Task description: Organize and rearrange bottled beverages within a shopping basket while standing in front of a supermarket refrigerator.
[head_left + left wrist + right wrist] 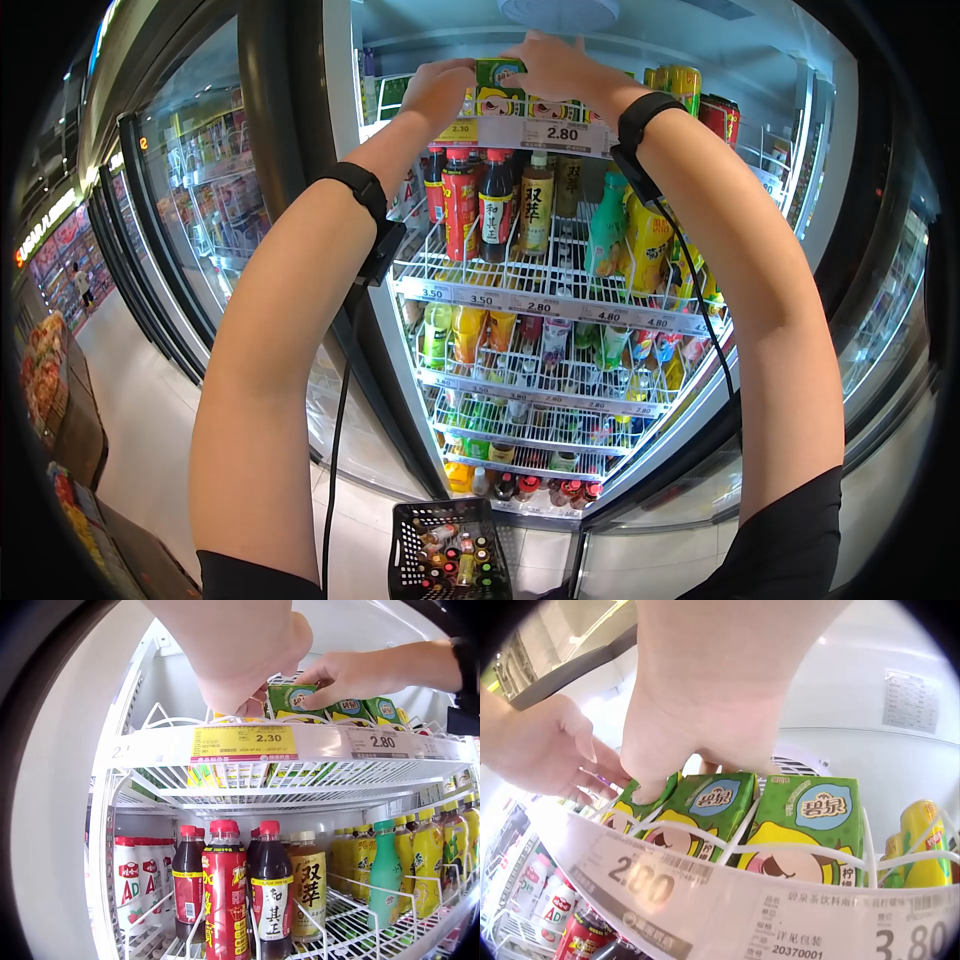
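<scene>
Both hands are at the top shelf of an open drinks fridge, over a row of green-and-yellow lemon drink cartons. My right hand (570, 72) pinches the leftmost carton (289, 699) of the row from above, its thumb across the front of the top. Beside that carton's left side is my left hand (438, 95), its fingers loosely bent and the fingertips right at the carton. In the right wrist view, two more cartons, a middle one (705, 799) and a right one (810, 817), stand upright behind the white wire rail (802, 849). My right fingers are partly hidden behind the palm.
A price strip (315, 742) runs along the shelf front. Bottled drinks, among them a dark bottle (495, 205) and a green bottle (607, 225), stand on the shelf below. A black basket (400, 550) holding several bottles is on the floor. The fridge door (285, 90) stands at the left.
</scene>
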Demonstrator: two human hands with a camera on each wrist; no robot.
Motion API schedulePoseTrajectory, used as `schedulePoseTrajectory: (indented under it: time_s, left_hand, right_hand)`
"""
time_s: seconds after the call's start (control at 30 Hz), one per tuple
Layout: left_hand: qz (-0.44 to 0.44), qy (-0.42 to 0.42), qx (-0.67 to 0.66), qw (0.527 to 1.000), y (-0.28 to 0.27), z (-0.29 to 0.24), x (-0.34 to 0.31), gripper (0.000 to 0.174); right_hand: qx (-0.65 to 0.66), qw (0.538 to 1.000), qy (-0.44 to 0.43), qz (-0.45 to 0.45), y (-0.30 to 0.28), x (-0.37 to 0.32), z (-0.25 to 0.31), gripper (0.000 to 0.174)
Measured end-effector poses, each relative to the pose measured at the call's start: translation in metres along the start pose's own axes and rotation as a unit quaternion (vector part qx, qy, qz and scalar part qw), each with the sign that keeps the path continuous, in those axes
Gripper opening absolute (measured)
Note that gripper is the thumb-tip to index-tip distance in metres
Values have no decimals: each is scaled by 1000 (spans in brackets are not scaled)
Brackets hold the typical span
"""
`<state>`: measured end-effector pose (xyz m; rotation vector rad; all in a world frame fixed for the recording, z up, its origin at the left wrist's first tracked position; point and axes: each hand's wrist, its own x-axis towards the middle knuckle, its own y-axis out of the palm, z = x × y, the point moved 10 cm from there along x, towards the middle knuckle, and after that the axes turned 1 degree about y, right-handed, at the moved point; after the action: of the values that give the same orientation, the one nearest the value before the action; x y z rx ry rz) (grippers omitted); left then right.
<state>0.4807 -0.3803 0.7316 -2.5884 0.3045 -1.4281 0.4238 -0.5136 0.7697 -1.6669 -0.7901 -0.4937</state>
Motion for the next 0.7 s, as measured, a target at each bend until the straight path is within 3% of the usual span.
schedulePoseTrajectory:
  time_s: [0.07,0.2,0.23,0.27,0.37,0.5,0.57,0.63,0.7]
  left_hand:
    - [-26,-81,12,996,-5,13,1,38]
    - [-49,-29,46,997,-19,16,-1,41]
    - [-91,-42,59,993,-30,11,-13,42]
    - [-132,-55,73,987,-40,7,-28,43]
    - [-122,18,50,991,-50,-34,-95,39]
    - [-52,50,36,997,-48,-71,-236,34]
    - [26,39,99,994,-41,-71,-314,23]
    - [50,-33,77,995,-31,-39,-400,18]
    - [62,-146,92,983,-20,9,-493,16]
  right_hand:
    - [-31,999,10,20,5,-2,1,49]
    - [-115,992,5,51,8,-4,8,54]
    - [-114,992,7,51,11,-7,6,54]
    - [-124,991,-21,-44,-1,-15,11,52]
    - [-60,944,-125,-298,-42,-78,48,43]
    - [146,924,-198,-294,-76,-213,123,38]
    - [235,910,-199,-276,-68,-279,156,22]
    - [307,910,-192,-204,-42,-336,188,20]
    - [416,893,-164,-43,16,-381,220,18]
